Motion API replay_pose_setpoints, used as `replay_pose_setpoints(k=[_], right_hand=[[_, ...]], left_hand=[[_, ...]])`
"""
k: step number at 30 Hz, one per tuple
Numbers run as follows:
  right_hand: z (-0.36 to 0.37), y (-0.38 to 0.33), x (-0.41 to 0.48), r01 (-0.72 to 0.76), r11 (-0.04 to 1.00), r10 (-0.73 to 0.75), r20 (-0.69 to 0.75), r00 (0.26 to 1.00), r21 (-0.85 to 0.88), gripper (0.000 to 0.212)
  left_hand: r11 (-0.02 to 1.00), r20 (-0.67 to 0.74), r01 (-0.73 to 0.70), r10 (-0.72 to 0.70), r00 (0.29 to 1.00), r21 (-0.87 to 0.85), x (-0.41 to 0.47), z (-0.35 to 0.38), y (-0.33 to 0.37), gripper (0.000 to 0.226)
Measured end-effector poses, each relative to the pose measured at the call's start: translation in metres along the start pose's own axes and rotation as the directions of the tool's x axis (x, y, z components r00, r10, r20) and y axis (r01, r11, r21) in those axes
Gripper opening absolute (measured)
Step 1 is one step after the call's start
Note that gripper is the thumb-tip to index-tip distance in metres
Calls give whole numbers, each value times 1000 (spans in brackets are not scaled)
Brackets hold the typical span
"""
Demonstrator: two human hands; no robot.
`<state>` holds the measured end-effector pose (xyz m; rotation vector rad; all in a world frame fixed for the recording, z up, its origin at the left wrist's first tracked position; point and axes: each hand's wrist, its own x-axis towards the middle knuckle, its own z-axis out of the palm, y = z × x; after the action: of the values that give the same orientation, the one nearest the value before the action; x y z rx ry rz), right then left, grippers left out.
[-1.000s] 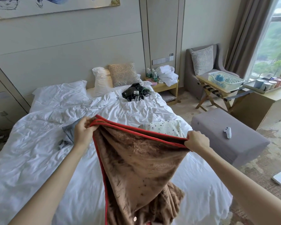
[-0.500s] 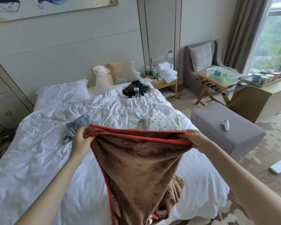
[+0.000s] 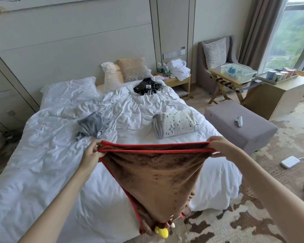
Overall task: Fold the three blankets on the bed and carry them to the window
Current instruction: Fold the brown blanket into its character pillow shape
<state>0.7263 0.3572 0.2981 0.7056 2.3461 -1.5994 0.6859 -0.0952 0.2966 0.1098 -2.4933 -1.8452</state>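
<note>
– Brown plush blanket [image 3: 156,176], red-bordered: how is it held?
– Left hand [image 3: 90,155] pinches one top corner and right hand [image 3: 221,146] the other, fingers curled round the doubled red border [image 3: 153,150]. The cloth hangs from them in front of the person, across the near edge of the bed [image 3: 42,163], narrowing to a bunched lower end.
– What differs from a second ago?
– Both hands have dropped lower and drawn farther apart. The border, arched before, now runs taut and level, its two layers aligned.
– Meaning for the task?
– Probably the first half-fold is squared up, ready to be laid flat or halved again.
– And the other two?
– Star-printed blanket [image 3: 176,123] lies folded near the bed's right edge. Grey blanket [image 3: 92,124] lies crumpled toward the middle, not yet folded. None is at the window [image 3: 295,32], well apart at the room's far right, so the task appears less than half done
</note>
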Motion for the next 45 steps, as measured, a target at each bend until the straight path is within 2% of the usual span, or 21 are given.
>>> replay_pose_setpoints(k=[4,5,7,10,12,14,16,17,18,20,22,25,27,29,30,32,34,36,38,42,45], right_hand=[[9,-9,-51,82,983,-103,-128,986,-161,30],[10,-16,-62,108,986,-124,-128,984,-124,34],[8,-34,-82,141,988,-132,-127,983,68,37],[0,-72,-117,215,914,-204,-70,977,345,37],[-5,-99,-144,331,801,-346,-65,936,498,41],[-7,-120,-174,481,682,-474,-168,864,551,42],[4,-126,-195,634,628,-546,-326,772,452,45],[13,-123,-198,662,642,-547,-374,749,386,46],[25,-116,-196,625,696,-511,-368,777,353,47],[47,-96,-190,437,811,-348,-279,895,390,45],[56,-82,-182,288,846,-211,-215,954,449,38],[60,-71,-177,161,837,-120,-112,987,522,26],[61,-69,-172,150,790,-151,-48,987,594,25],[61,-69,-171,173,727,-253,25,967,665,31],[61,-70,-171,212,729,-326,58,943,651,35],[64,-72,-173,362,785,-465,91,881,503,41],[72,-72,-174,500,800,-527,-11,850,331,40],[78,-73,-173,548,790,-523,-166,836,274,34],[80,-77,-171,530,748,-506,-172,845,399,26],[74,-88,-168,299,636,-393,-35,919,711,32],[69,-89,-165,283,667,-315,-84,945,689,39]], left_hand=[[998,-32,-49,48,998,-44,-46,-26,11,39],[996,-61,-69,65,996,-65,-56,-32,17,36],[988,-122,-123,111,986,-95,-72,-46,36,30],[961,-235,-268,247,940,-62,-93,-74,79,27],[920,-337,-392,361,870,-27,-109,-93,111,23],[850,-473,-522,490,733,71,-129,-104,134,19],[777,-578,-594,589,566,209,-146,-105,135,18],[775,-575,-576,604,552,261,-151,-102,128,13],[814,-535,-499,574,619,296,-155,-99,118,8],[925,-475,-228,355,805,304,-160,-98,94,10],[966,-452,-109,208,868,236,-160,-109,82,10],[998,-343,-39,18,939,-55,-165,-125,75,15],[983,-258,-39,-9,966,-180,-171,-132,72,23],[976,-202,-50,7,979,-212,-176,-141,71,23],[975,-195,-62,20,981,-213,-176,-146,71,22],[979,-207,-91,51,977,-185,-175,-156,71,20],[984,-226,-131,101,969,-123,-173,-163,71,20],[979,-237,-175,146,960,-107,-171,-169,69,24],[964,-225,-201,159,961,-175,-169,-174,68,27],[923,-85,-201,183,979,-330,-169,-176,71,34],[955,104,-168,198,975,-244,-174,-173,77,24]])
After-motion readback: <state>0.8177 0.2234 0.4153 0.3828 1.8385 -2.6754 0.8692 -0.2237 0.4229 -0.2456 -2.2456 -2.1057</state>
